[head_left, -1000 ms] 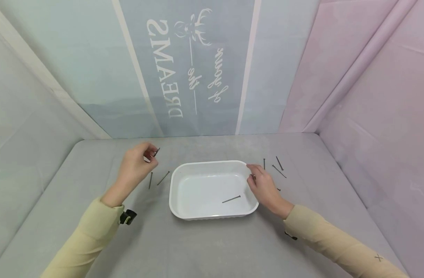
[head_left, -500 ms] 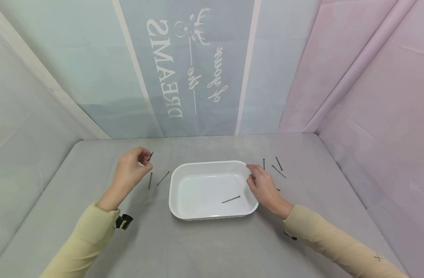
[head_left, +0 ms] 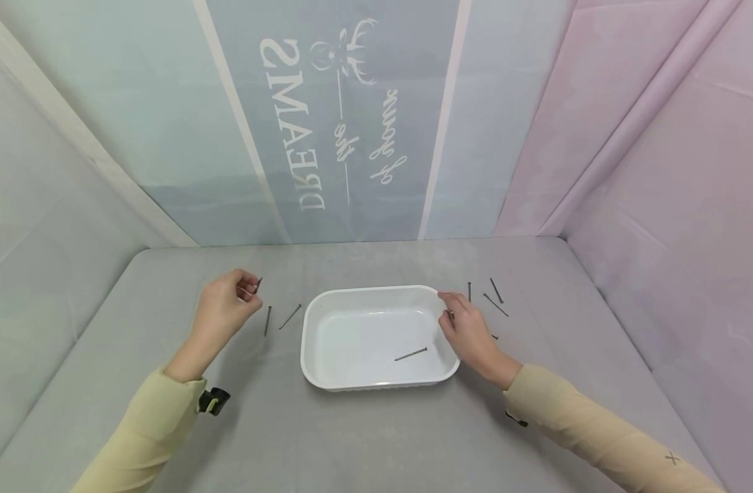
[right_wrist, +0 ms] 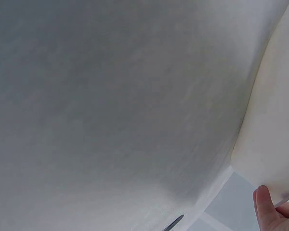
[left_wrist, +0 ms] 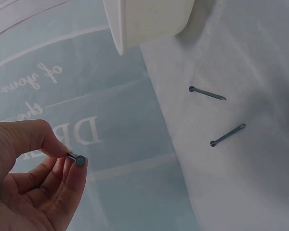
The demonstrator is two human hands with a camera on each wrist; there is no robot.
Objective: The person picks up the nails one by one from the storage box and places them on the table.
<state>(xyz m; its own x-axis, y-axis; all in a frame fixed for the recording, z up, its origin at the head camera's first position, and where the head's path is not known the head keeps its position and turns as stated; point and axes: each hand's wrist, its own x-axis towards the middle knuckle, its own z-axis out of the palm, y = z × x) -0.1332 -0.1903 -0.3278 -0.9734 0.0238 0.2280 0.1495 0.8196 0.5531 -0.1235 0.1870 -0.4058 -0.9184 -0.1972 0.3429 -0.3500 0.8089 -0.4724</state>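
Note:
My left hand pinches a nail between thumb and fingers, left of a white rectangular dish. The left wrist view shows the nail's round head at the fingertips. Two loose nails lie on the grey cloth beside that hand, one nail nearly straight and another nail slanted. My right hand grips the dish's right rim; in the right wrist view its fingers lie against the outer wall. A single nail rests inside the dish.
Several more nails lie right of the dish, among them a slanted nail and a nail behind it. Part of one nail is hidden by the right hand. A printed fabric backdrop rises behind the grey surface, with side panels left and right.
My left hand has drawn left and slightly toward me, still pinching the nail. My right hand, the dish and the loose nails have stayed in place.

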